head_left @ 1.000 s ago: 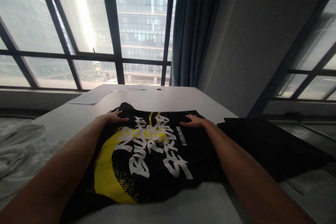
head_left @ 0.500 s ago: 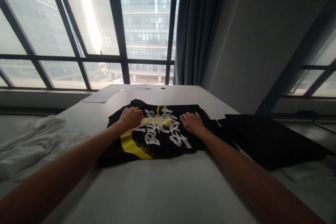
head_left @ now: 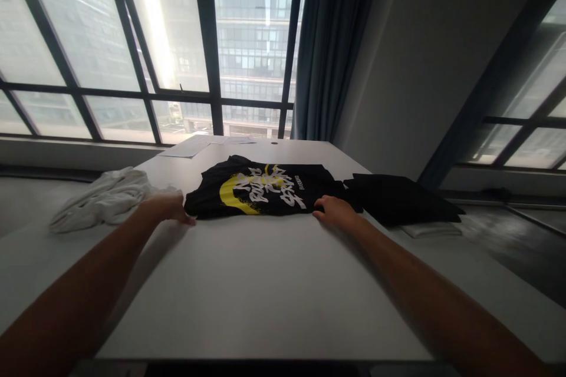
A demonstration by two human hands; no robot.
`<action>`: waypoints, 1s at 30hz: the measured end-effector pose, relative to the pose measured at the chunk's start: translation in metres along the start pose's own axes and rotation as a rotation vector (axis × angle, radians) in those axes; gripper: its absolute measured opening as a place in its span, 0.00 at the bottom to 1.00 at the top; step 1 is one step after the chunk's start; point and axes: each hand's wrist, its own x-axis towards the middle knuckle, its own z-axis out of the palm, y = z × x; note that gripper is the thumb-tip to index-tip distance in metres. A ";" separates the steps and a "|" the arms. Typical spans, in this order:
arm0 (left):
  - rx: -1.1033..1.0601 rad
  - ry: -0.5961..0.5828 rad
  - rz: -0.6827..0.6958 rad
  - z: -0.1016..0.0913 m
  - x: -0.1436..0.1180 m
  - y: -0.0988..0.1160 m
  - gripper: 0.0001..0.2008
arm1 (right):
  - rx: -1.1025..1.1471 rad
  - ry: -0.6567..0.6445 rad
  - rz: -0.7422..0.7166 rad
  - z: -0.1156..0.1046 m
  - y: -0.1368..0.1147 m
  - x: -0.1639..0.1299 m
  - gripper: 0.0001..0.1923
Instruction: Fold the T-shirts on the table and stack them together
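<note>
A black T-shirt [head_left: 239, 203] with white lettering and a yellow curved print lies spread sideways across the table. At its near left corner, my left hand [head_left: 165, 207] has its fingers closed on the cloth. My right hand [head_left: 338, 212] pinches the near edge further right, beside the lettering, with its fingers curled and partly hiding the hem.
The white table [head_left: 260, 294] runs toward the window. A crumpled white cloth [head_left: 106, 197] lies on the left. To the right, a dark folded stack [head_left: 398, 200] rests over a pale folded piece [head_left: 431, 230]. Paper sheets [head_left: 186, 147] lie at the far end.
Both hands have moved off the printed middle of the T-shirt to its near edge, the left one out to the corner. The view has shifted back, showing the table's front edge.
</note>
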 end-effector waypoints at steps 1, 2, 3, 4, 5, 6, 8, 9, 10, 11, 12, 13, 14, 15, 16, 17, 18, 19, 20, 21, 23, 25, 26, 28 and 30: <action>0.025 -0.014 0.002 0.002 -0.003 -0.001 0.27 | 0.006 0.006 0.010 0.003 0.000 0.000 0.16; 0.074 -0.036 0.008 0.003 -0.004 0.001 0.30 | 0.013 0.021 0.017 0.007 0.000 -0.001 0.16; 0.127 -0.058 0.020 0.004 -0.003 0.003 0.33 | 0.021 0.045 0.022 0.011 -0.001 -0.001 0.16; 0.175 -0.079 0.039 0.004 -0.001 0.007 0.35 | 0.029 0.072 0.026 0.014 -0.002 -0.002 0.16; 0.214 -0.104 0.064 0.004 0.002 0.011 0.35 | 0.040 0.100 0.025 0.018 -0.002 -0.002 0.15; 0.230 -0.125 0.095 0.003 0.005 0.015 0.35 | 0.051 0.127 0.021 0.021 -0.002 -0.002 0.15; 0.182 -0.138 0.165 0.003 0.012 0.022 0.31 | 0.076 0.162 0.002 0.025 -0.001 -0.003 0.15; 0.118 -0.120 0.196 0.003 0.014 0.025 0.28 | 0.091 0.173 -0.010 0.026 0.001 -0.003 0.15; 0.026 -0.087 0.216 0.004 0.016 0.027 0.25 | 0.108 0.182 -0.020 0.027 0.003 -0.003 0.14; -0.101 -0.038 0.217 0.006 0.016 0.030 0.24 | 0.124 0.191 -0.028 0.028 0.004 -0.003 0.14; -0.243 0.016 0.200 0.008 0.016 0.032 0.23 | 0.139 0.198 -0.033 0.028 0.006 -0.003 0.13; -0.378 0.060 0.174 0.010 0.015 0.035 0.24 | 0.151 0.201 -0.035 0.028 0.007 -0.003 0.13; -0.499 0.097 0.142 0.012 0.013 0.039 0.25 | 0.159 0.205 -0.035 0.028 0.008 -0.003 0.12; -0.595 0.130 0.103 0.014 0.012 0.043 0.26 | 0.165 0.208 -0.034 0.028 0.007 -0.003 0.12; -0.659 0.161 0.057 0.014 0.010 0.047 0.27 | 0.172 0.212 -0.032 0.028 0.007 -0.003 0.11; -0.695 0.174 0.005 0.014 0.009 0.051 0.26 | 0.181 0.219 -0.030 0.027 0.006 -0.003 0.11; -0.714 0.166 -0.049 0.012 0.008 0.054 0.25 | 0.193 0.229 -0.028 0.026 0.004 -0.004 0.11; -0.735 0.139 -0.103 0.009 0.006 0.057 0.24 | 0.206 0.237 -0.027 0.025 0.003 -0.005 0.12; -0.751 0.088 -0.147 0.005 0.005 0.057 0.22 | 0.220 0.245 -0.025 0.023 0.002 -0.005 0.12; -0.757 0.021 -0.172 -0.001 0.003 0.056 0.21 | 0.234 0.254 -0.023 0.021 0.001 -0.006 0.12; -0.757 -0.153 -0.200 -0.014 -0.003 0.049 0.22 | 0.262 0.268 -0.022 0.017 0.001 -0.008 0.13; -0.730 -0.326 -0.228 -0.026 -0.009 0.039 0.29 | 0.291 0.270 -0.028 0.014 0.003 -0.009 0.12; -0.717 -0.405 -0.233 -0.031 -0.013 0.034 0.34 | 0.303 0.266 -0.031 0.013 0.004 -0.010 0.12; -0.715 -0.516 -0.191 -0.038 -0.018 0.028 0.47 | 0.321 0.251 -0.032 0.012 0.007 -0.011 0.12; -0.737 -0.532 -0.092 -0.041 -0.021 0.029 0.54 | 0.334 0.235 -0.038 0.012 0.009 -0.012 0.12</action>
